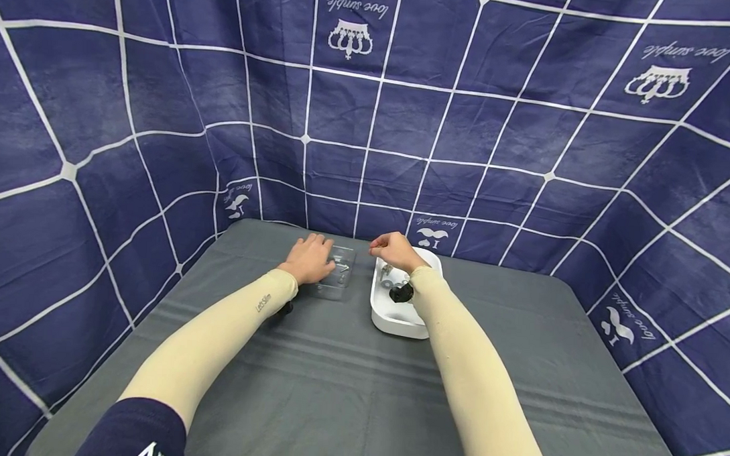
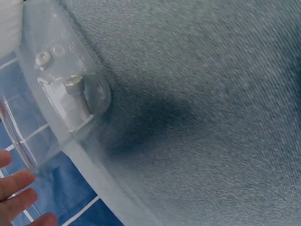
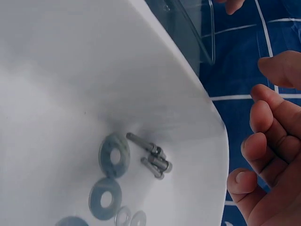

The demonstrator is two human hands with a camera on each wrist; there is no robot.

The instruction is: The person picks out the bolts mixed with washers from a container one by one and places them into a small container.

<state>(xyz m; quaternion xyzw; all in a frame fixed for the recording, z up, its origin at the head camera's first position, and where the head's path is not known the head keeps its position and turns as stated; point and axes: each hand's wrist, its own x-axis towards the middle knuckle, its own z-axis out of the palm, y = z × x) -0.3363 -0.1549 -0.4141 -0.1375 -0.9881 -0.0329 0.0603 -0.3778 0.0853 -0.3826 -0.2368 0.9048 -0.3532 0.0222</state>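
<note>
My left hand [image 1: 311, 258] lies over the left side of a clear plastic box [image 1: 330, 293], its fingers extended. Inside the box a socket-head bolt [image 2: 78, 94] and a small nut [image 2: 43, 58] show in the left wrist view. My right hand [image 1: 396, 250] hovers over the far end of a white tray [image 1: 398, 326]. Its fingers are loosely bent, with the thumb apart from them and nothing visible between. Several flat washers [image 3: 114, 155] and a cluster of bolts [image 3: 153, 157] lie at the bottom of the tray.
Both things rest on a grey cloth-covered table [image 1: 336, 374], the tray to the right of the box. A blue checked curtain [image 1: 441, 123] hangs close behind the table and along both sides.
</note>
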